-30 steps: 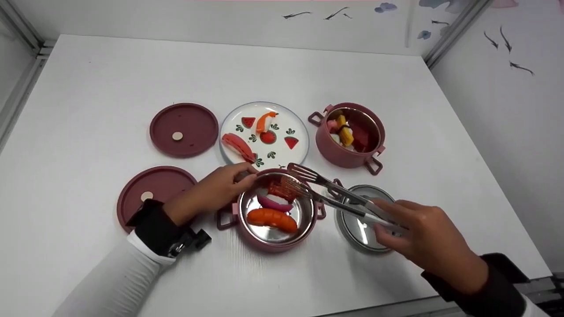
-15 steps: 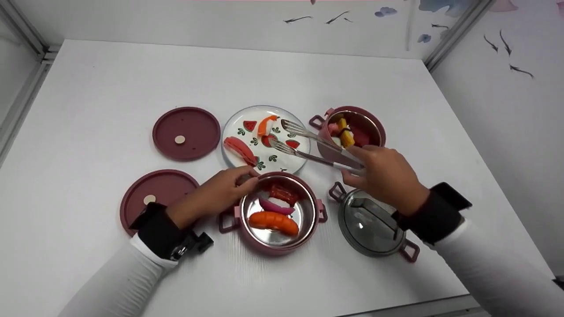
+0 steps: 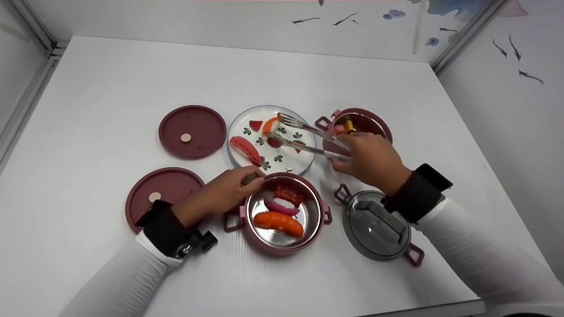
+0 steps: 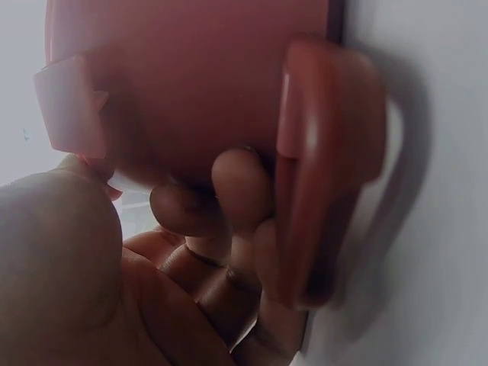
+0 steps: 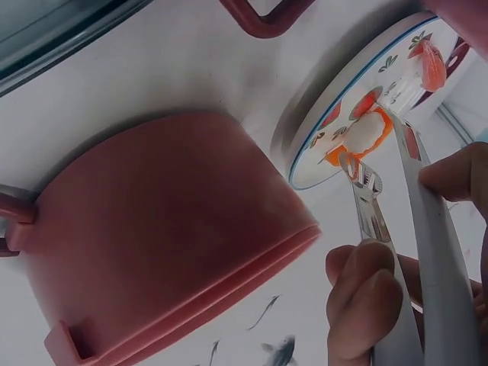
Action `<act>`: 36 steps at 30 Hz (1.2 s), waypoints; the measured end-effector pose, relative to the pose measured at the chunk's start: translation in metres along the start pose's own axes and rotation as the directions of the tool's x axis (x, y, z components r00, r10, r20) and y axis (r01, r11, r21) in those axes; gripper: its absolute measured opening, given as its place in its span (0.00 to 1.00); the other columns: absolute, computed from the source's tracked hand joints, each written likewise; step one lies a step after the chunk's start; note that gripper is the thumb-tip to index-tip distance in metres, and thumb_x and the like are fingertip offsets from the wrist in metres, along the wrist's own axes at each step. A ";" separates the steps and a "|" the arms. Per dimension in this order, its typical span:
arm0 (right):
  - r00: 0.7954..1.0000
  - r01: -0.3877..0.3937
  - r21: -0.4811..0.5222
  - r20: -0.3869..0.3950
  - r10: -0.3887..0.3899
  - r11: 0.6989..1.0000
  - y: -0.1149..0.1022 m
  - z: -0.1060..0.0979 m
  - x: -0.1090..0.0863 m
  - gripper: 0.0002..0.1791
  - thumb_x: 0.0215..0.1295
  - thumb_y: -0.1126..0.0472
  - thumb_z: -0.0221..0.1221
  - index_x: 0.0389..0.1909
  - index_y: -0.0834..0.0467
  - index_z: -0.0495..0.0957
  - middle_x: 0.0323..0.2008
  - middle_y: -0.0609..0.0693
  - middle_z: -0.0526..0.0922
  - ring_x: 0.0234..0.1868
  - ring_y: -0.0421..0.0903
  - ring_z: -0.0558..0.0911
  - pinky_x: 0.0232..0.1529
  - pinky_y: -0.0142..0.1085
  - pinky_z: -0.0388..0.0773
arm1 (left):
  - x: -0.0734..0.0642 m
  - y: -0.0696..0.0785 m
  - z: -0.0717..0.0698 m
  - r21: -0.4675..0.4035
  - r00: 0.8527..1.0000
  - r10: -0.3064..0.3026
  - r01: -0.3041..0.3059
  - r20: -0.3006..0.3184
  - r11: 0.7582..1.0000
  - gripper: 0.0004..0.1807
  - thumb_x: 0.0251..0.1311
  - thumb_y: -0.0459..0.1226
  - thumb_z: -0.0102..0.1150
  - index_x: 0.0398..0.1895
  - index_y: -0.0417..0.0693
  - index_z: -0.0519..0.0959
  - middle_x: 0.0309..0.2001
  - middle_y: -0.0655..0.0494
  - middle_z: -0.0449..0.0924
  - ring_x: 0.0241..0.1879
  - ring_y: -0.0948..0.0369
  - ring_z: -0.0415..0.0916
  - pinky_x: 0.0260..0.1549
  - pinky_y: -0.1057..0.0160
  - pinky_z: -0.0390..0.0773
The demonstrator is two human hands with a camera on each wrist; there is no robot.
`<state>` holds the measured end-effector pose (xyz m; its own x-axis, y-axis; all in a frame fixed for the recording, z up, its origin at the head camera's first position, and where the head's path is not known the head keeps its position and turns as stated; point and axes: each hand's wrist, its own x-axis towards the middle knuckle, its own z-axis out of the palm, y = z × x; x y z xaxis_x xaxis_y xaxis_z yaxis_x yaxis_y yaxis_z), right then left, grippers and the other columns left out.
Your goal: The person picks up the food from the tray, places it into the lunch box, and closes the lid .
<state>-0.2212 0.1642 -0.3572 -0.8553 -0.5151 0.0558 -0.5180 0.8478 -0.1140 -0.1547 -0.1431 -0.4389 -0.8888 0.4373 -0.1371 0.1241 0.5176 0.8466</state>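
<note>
Orange-and-white sushi piece (image 3: 269, 127) lies on the round, white, fruit-patterned plate (image 3: 296, 159), left of my right hand (image 3: 372, 160), which grips silvery metal tongs (image 3: 320, 133). At left wrist, my left hand (image 4: 160, 282) holds the round pink pot (image 4: 191, 84). At right wrist, tong tips flank the sushi piece.

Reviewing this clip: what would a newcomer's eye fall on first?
Probably the metal tongs in the right hand, their spread tips at the orange-topped sushi on the watermelon-patterned plate. Next, likely the bright orange sausage, lying nearest the person inside the shiny-lined pink pot at the left hand.
</note>
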 end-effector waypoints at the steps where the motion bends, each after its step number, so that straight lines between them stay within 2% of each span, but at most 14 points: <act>1: 1.000 -0.009 0.007 0.002 0.009 1.000 0.000 0.001 0.001 0.18 0.58 0.51 0.67 0.44 0.59 0.82 0.26 0.51 0.81 0.28 0.49 0.77 0.29 0.41 0.75 | 0.000 0.001 0.000 0.004 1.000 0.000 0.000 -0.001 1.000 0.15 0.75 0.50 0.46 0.53 0.58 0.78 0.46 0.55 0.80 0.47 0.58 0.74 0.47 0.56 0.73; 6: 0.999 -0.045 0.048 0.032 0.043 0.998 0.000 0.005 0.007 0.23 0.58 0.50 0.67 0.51 0.59 0.82 0.32 0.53 0.85 0.30 0.49 0.79 0.33 0.42 0.79 | 0.000 0.001 -0.001 0.016 1.000 -0.010 0.010 0.001 1.000 0.14 0.75 0.51 0.46 0.53 0.59 0.78 0.47 0.56 0.79 0.48 0.58 0.74 0.49 0.56 0.73; 13: 0.999 -0.032 0.077 0.025 0.030 0.997 0.000 0.006 0.007 0.24 0.59 0.51 0.67 0.54 0.59 0.82 0.36 0.55 0.87 0.32 0.51 0.80 0.37 0.44 0.82 | 0.000 0.002 -0.001 -0.005 1.000 -0.007 0.007 -0.001 1.000 0.14 0.75 0.50 0.46 0.51 0.59 0.78 0.47 0.56 0.79 0.49 0.58 0.74 0.51 0.55 0.73; 20: 1.000 -0.006 0.075 0.001 0.006 0.997 0.003 0.010 -0.003 0.23 0.58 0.52 0.69 0.52 0.59 0.82 0.35 0.55 0.86 0.31 0.51 0.80 0.35 0.45 0.82 | 0.000 0.002 0.000 0.003 1.000 0.004 -0.004 0.002 1.000 0.14 0.75 0.50 0.46 0.52 0.57 0.78 0.45 0.56 0.80 0.47 0.59 0.74 0.48 0.57 0.73; 27: 0.997 0.034 0.089 -0.077 -0.027 0.995 0.006 0.005 -0.016 0.20 0.58 0.55 0.68 0.50 0.59 0.83 0.31 0.53 0.86 0.29 0.48 0.79 0.32 0.41 0.80 | 0.001 0.005 -0.002 0.008 1.000 -0.001 0.001 -0.001 1.000 0.15 0.75 0.50 0.46 0.53 0.57 0.78 0.45 0.56 0.80 0.47 0.59 0.74 0.48 0.57 0.72; 36: 1.000 -0.014 0.039 -0.024 0.015 0.999 -0.003 0.002 -0.014 0.22 0.58 0.52 0.66 0.49 0.61 0.80 0.28 0.54 0.81 0.28 0.50 0.76 0.28 0.42 0.76 | -0.001 0.001 -0.001 0.008 1.000 -0.006 0.006 -0.009 1.000 0.14 0.75 0.49 0.46 0.52 0.58 0.78 0.43 0.56 0.79 0.44 0.59 0.74 0.45 0.58 0.72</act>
<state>-0.2075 0.1682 -0.3599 -0.8630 -0.4992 0.0782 -0.5052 0.8493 -0.1529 -0.1536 -0.1435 -0.4374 -0.8933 0.4279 -0.1377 0.1223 0.5262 0.8415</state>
